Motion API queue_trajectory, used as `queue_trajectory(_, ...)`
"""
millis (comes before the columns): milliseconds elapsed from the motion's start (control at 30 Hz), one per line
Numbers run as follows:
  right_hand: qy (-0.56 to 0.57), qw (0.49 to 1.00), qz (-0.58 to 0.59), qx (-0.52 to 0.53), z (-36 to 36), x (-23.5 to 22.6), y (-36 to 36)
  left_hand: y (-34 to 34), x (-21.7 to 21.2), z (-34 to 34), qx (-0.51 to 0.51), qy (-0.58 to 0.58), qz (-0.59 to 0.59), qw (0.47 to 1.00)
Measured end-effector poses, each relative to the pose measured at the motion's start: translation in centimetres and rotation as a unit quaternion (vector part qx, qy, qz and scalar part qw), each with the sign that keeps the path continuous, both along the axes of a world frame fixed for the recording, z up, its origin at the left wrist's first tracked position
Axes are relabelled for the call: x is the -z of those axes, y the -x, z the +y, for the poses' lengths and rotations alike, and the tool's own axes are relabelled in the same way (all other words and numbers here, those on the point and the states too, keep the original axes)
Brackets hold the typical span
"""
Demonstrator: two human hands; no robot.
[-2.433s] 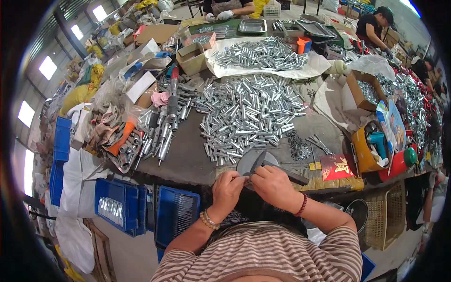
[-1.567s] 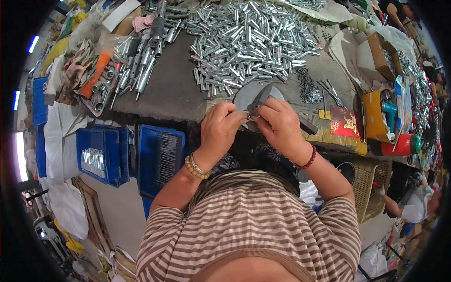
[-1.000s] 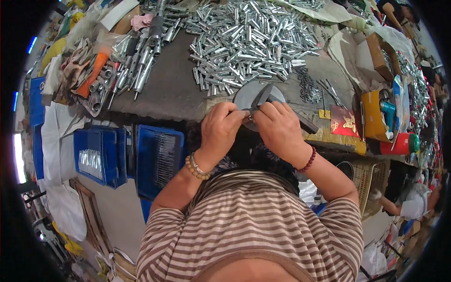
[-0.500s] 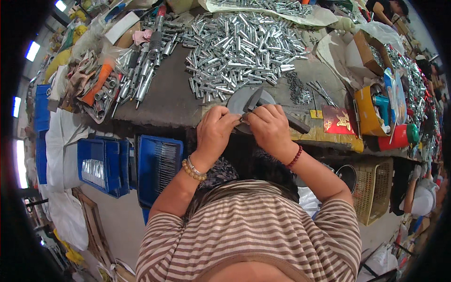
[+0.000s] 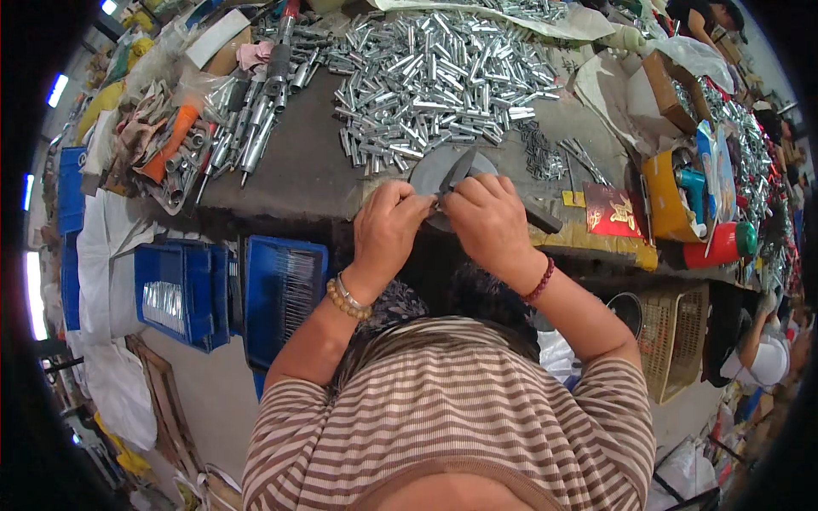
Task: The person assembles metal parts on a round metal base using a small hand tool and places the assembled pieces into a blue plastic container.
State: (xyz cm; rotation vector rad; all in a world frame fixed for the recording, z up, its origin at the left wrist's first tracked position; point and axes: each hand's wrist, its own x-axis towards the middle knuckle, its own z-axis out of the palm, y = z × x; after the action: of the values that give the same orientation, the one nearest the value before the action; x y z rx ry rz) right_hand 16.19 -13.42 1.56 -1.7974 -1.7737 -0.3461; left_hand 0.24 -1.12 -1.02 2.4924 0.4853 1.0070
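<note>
Hands (image 5: 490, 217) near grey disc (image 5: 429, 173), metal pieces (image 5: 443, 85) (heaped)

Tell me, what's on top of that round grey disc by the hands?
A dark, pointed metal piece lies over the grey disc. The right hand covers part of the disc, so whatever is underneath can't be seen, nor whether the piece joins the dark handle beyond.

Ribbed short-sleeved top (image 5: 443, 392) in brown and cream horizontal stripes, plain brown neckband (image 5: 460, 462). Worn at left: tan bead bracelet (image 5: 345, 307), silver-toned bangle (image 5: 349, 292). At right: dark red bead bracelet (image 5: 543, 281).
</note>
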Motion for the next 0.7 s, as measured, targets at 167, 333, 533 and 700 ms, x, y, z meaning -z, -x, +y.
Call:
queue_trajectory(167, 0.016, 1.0, 0.015, 0.011, 0.0, -0.3, -0.3, -0.3, 0.1, 0.1, 0.004, 0.015, -0.001, 1.0)
queue_trajectory(333, 0.03, 0.993, 0.096, 0.057, -2.8, -1.8, -2.2, 0.1, 0.3, 0.1, 0.002, 0.017, -0.002, 1.0)
queue_trajectory(533, 0.102, 0.988, 0.042, 0.108, -4.8, -1.1, -4.1, -0.1, 0.1, 0.0, 0.004, 0.038, -0.009, 0.999)
queue_trajectory(700, 0.06, 0.984, 0.151, 0.078, -5.9, -3.6, -1.8, -0.4, 0.0, -0.2, -0.002, 0.059, -0.007, 0.998)
